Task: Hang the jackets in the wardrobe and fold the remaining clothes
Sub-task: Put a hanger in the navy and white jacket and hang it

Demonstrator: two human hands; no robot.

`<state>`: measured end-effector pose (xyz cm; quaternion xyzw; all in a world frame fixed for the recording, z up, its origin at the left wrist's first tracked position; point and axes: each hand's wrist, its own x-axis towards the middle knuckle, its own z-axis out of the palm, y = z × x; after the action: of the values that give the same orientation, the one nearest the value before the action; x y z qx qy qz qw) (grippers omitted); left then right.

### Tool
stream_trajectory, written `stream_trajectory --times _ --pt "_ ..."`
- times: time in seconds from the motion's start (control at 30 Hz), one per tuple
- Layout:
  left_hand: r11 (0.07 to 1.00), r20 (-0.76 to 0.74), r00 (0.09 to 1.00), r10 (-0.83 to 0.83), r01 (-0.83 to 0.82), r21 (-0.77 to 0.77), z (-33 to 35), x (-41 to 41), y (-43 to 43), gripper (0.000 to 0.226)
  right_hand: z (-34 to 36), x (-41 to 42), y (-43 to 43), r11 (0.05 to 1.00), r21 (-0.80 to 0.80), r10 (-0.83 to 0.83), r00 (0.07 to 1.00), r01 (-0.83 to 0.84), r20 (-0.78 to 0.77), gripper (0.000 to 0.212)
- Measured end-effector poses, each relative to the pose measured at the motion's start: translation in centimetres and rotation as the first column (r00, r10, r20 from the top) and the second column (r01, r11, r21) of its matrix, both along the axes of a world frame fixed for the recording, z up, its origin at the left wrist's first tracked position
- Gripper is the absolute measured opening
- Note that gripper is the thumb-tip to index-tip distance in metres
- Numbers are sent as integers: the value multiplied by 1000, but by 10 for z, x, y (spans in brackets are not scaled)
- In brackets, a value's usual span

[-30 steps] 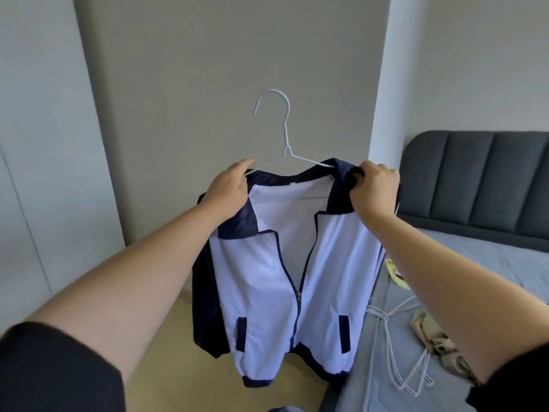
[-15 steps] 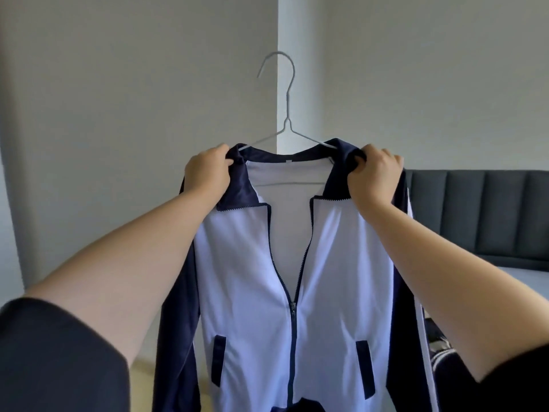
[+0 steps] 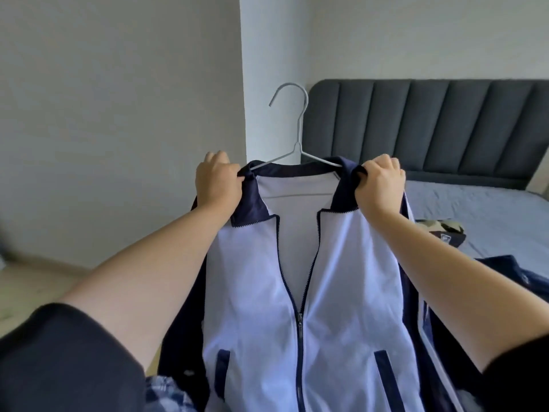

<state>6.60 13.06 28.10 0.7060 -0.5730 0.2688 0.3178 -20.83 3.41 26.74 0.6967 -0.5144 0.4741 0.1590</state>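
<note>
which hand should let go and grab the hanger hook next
Left hand, marginally: it and the right hand both grip the jacket collar, but the hanger hook curves over toward the left side.

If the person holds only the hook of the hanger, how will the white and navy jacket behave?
Probably floppy: the jacket drapes and wrinkles below the left hand and right hand. Likely light, as collar grips alone hold it up. Its open top might slide off the thin wire hanger.
</note>
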Motion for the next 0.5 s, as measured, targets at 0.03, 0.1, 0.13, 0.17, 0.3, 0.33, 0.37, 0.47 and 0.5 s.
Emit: stream_trajectory --times 0.03,0.1,0.13,0.17,0.3,0.33,0.37,0.47,0.5 --pt "998 -10 1000 6 -5 55 -20 -2 -10 16 -20 0 -10 999 40 -28 999 29 -19 12" --pt "984 -54 998 39 -29 177 -58 -5 -29 15 -54 0 -28 988 126 -75 994 84 -75 15" --pt "972 -79 995 67 -47 231 -75 -5 -38 17 -70 0 -36 980 174 -81 991 98 -107 17" --pt "957 -108 990 93 -59 282 -91 -4 -48 20 -83 2 -44 969 222 -75 988 105 -138 19" --pt "901 -255 959 122 1 434 -143 0 -85 32 -128 16 -70 908 414 -22 994 66 -109 24" --pt "888 -283 950 128 17 459 -153 0 -94 32 -136 19 -75 891 450 -34 996 65 -77 25" --pt "877 -320 937 139 34 480 -163 0 -101 32 -145 21 -80 874 480 -61 997 73 -42 26" --pt "893 -538 833 130 137 428 -192 -1 -124 28 -166 26 -96 817 571 -130 991 83 42 28" --pt "901 -624 773 118 180 394 -200 -2 -130 29 -172 28 -102 793 607 -123 988 44 90 28"
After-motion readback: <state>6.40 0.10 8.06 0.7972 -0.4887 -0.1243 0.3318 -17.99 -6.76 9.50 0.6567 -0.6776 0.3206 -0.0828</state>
